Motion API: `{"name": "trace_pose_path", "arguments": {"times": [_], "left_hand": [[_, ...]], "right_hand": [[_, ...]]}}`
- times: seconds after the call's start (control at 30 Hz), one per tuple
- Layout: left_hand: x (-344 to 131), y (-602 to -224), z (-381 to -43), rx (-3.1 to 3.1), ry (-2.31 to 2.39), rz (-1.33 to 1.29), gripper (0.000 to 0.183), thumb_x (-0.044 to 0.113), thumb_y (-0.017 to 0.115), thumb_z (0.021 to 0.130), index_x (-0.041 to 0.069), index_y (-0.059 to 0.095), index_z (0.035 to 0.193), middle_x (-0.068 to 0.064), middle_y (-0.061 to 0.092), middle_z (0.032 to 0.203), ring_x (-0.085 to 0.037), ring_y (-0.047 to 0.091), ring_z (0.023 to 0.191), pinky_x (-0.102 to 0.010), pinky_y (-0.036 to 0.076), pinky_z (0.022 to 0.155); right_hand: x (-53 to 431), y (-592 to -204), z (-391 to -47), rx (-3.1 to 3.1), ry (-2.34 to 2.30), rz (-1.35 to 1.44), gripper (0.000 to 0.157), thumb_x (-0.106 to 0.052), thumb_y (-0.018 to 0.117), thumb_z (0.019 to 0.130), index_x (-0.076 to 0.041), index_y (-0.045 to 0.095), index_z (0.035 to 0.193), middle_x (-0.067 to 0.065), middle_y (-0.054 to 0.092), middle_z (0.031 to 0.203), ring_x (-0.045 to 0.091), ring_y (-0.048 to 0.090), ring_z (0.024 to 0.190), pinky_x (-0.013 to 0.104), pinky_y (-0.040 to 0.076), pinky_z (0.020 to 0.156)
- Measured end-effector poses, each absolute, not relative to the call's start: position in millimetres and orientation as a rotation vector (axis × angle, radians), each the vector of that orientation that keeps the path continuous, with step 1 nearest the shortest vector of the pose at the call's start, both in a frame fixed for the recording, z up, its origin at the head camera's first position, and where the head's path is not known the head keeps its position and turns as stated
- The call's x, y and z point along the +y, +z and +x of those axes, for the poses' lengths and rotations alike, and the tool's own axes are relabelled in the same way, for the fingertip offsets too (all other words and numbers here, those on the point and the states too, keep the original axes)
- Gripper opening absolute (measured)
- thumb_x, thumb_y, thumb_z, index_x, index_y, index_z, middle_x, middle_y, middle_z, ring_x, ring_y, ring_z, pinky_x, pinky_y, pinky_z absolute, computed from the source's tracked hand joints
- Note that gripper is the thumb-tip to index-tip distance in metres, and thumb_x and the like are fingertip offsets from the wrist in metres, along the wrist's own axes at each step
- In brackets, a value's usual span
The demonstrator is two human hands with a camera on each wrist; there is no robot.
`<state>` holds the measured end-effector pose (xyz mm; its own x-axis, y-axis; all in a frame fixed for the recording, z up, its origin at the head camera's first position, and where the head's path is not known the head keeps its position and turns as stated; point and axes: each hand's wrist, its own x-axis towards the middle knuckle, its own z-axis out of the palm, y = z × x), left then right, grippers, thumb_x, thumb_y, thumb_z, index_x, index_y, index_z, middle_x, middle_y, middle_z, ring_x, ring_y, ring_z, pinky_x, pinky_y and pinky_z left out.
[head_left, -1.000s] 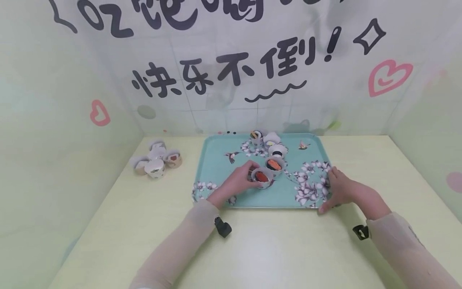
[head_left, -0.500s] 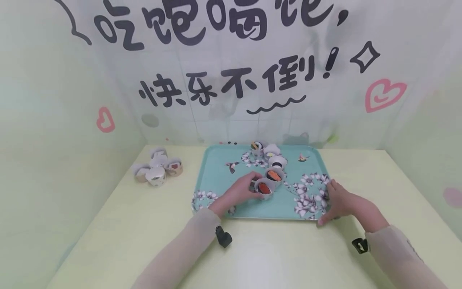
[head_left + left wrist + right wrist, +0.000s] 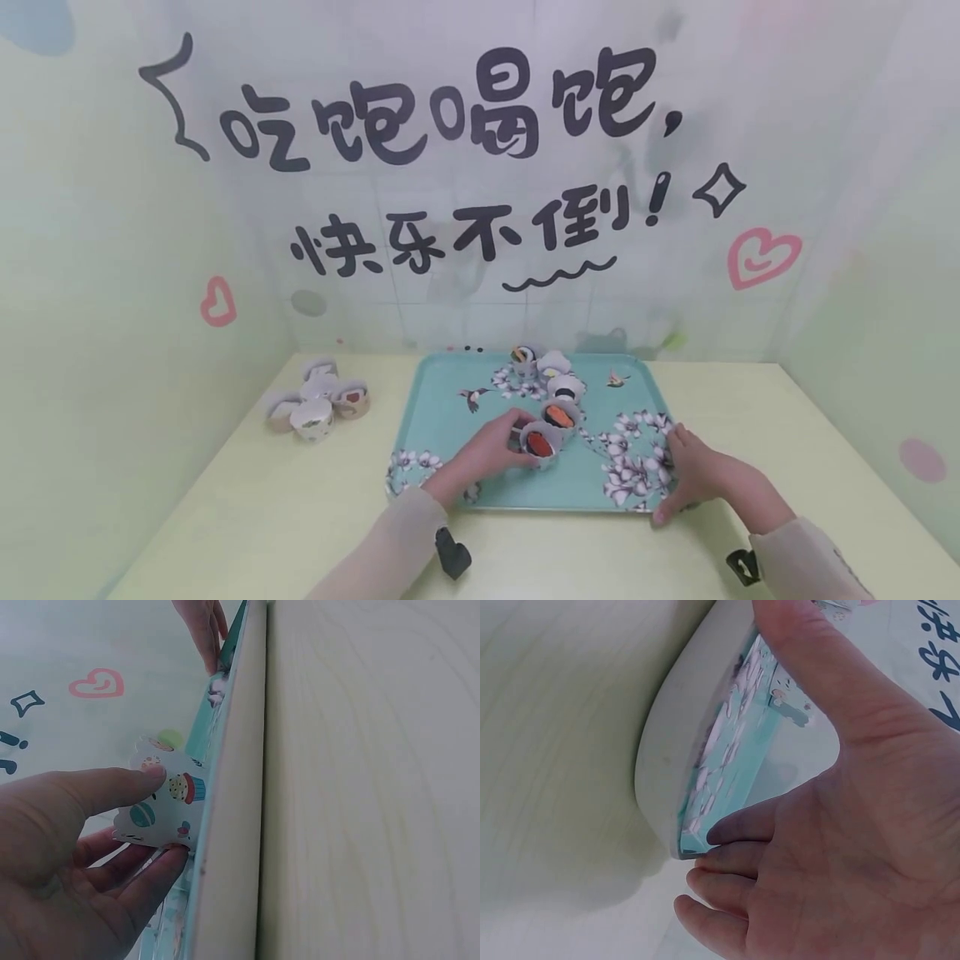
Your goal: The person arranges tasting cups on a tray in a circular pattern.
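My left hand (image 3: 491,454) holds a pale paper baking cup (image 3: 545,458) with a red-topped sushi piece (image 3: 538,444) in it, near the middle of the blue floral tray (image 3: 435,483). Thumb and fingers are around the cup; cupcake prints (image 3: 186,787) show on its side in the left wrist view. It stands close against a cup with orange-topped sushi (image 3: 558,416). From there a curved row runs back: a cup with a dark-wrapped piece (image 3: 566,392), one with a yellowish bit (image 3: 553,367), and a roll (image 3: 522,357). My right hand (image 3: 701,475) rests at the tray's front right corner, fingers extended.
Left of the tray, a cluster of several paper cups (image 3: 315,417) stands on the pale wooden table (image 3: 300,492); one holds a reddish piece. A printed curtain (image 3: 450,325) with dark lettering closes off the back, and side panels flank the table.
The head view has tilted upward, so the tray and hands sit lower in the picture. Both hands keep their places on the cup and the tray corner.
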<state>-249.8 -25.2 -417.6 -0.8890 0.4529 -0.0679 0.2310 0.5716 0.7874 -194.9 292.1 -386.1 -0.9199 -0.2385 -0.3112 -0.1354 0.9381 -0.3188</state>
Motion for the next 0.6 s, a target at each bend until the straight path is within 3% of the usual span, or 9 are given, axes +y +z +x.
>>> {"name": "trace_pose_path", "arguments": {"times": [0.37, 0.6], "left_hand": [[-37, -417, -247, 2.490, 1.305, 0.550, 0.058, 0.020, 0.081, 0.084, 0.011, 0.053, 0.134, -0.009, 0.060, 0.135, -0.028, 0.060, 0.124, -0.039, 0.055, 0.099], [-61, -405, -245, 2.470, 1.384, 0.604, 0.055, 0.013, 0.075, 0.088, 0.003, 0.050, 0.137, -0.013, 0.058, 0.137, -0.033, 0.058, 0.127, -0.037, 0.055, 0.101]], "right_hand": [[292, -389, -194, 2.736, -0.437, -0.266, 0.142, -0.050, 0.093, 0.055, 0.029, 0.013, 0.142, 0.052, 0.004, 0.148, 0.066, 0.009, 0.139, 0.070, 0.020, 0.116], [291, -389, -195, 2.755, -0.422, -0.273, 0.141, -0.048, 0.094, 0.056, 0.029, 0.013, 0.142, 0.053, 0.006, 0.148, 0.066, 0.010, 0.139, 0.070, 0.020, 0.115]]}}
